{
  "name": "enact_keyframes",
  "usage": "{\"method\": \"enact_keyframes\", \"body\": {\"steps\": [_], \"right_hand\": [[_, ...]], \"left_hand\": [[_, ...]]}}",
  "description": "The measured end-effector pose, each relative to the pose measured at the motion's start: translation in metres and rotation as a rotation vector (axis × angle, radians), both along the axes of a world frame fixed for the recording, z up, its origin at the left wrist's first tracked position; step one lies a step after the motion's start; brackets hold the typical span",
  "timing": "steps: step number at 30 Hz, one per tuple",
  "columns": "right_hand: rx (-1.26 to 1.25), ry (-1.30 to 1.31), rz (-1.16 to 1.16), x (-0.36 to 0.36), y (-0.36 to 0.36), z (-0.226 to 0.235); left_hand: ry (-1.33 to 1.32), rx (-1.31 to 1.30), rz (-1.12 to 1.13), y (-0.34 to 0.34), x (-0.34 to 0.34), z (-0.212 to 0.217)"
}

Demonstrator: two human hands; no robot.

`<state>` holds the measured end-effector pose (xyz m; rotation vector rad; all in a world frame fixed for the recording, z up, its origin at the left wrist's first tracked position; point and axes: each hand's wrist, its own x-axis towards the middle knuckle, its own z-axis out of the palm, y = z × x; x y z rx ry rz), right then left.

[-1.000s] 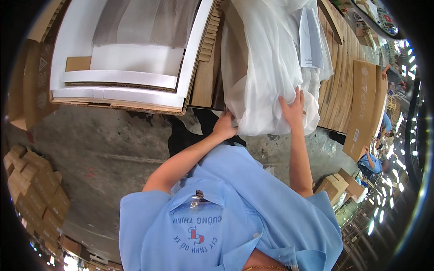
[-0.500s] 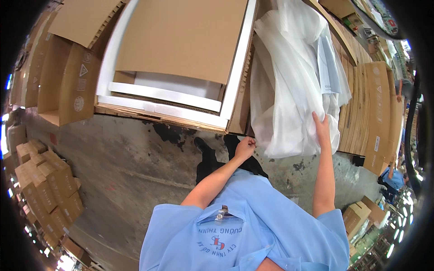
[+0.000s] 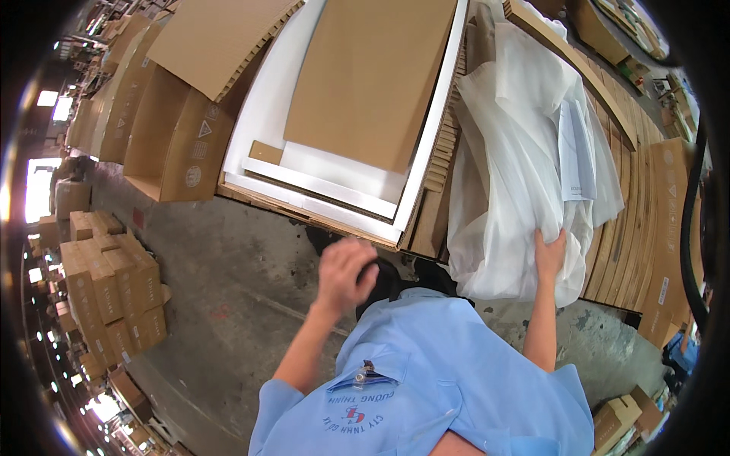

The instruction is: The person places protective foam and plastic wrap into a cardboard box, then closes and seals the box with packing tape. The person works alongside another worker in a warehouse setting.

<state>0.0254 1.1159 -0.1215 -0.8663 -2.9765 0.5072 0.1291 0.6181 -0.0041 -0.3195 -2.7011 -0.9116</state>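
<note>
My right hand (image 3: 549, 254) grips the lower part of a crumpled, translucent white wrapping sheet (image 3: 511, 167), with its fingers partly hidden in the folds. A pale printed paper (image 3: 576, 152) lies on the sheet above that hand. My left hand (image 3: 346, 275), slightly smeared by motion, is in the air just short of the near edge of a large open carton (image 3: 304, 205). Its fingers curve loosely with the thumb apart, and nothing shows in them. White padding (image 3: 327, 185) lines the carton, and a flat brown cardboard sheet (image 3: 369, 83) lies inside.
Stacked flat cardboard (image 3: 620, 228) lies under and right of the wrapping sheet, beside an upright carton (image 3: 663, 235). Another open carton (image 3: 171, 129) stands left. Several closed boxes (image 3: 118, 281) are piled on the concrete floor (image 3: 236, 327) at far left.
My left hand has moved left, away from the gap beside the wrapping sheet, and its fingers have loosened. My right hand stays on the sheet. The whole view has shifted and turned somewhat.
</note>
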Motion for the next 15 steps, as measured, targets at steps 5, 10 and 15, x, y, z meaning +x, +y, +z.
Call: {"method": "enact_keyframes", "body": {"steps": [5, 10, 15], "right_hand": [[0.014, -0.028, -0.002, -0.004, -0.008, 0.009], [0.022, -0.029, -0.021, 0.002, -0.011, 0.010], [0.103, -0.022, -0.060, 0.000, -0.007, 0.000]], "left_hand": [[-0.172, -0.388, 0.093, -0.092, -0.102, -0.004], [-0.254, -0.462, -0.061, -0.129, -0.102, -0.023], [-0.132, -0.401, -0.051, -0.131, -0.107, -0.035]]}}
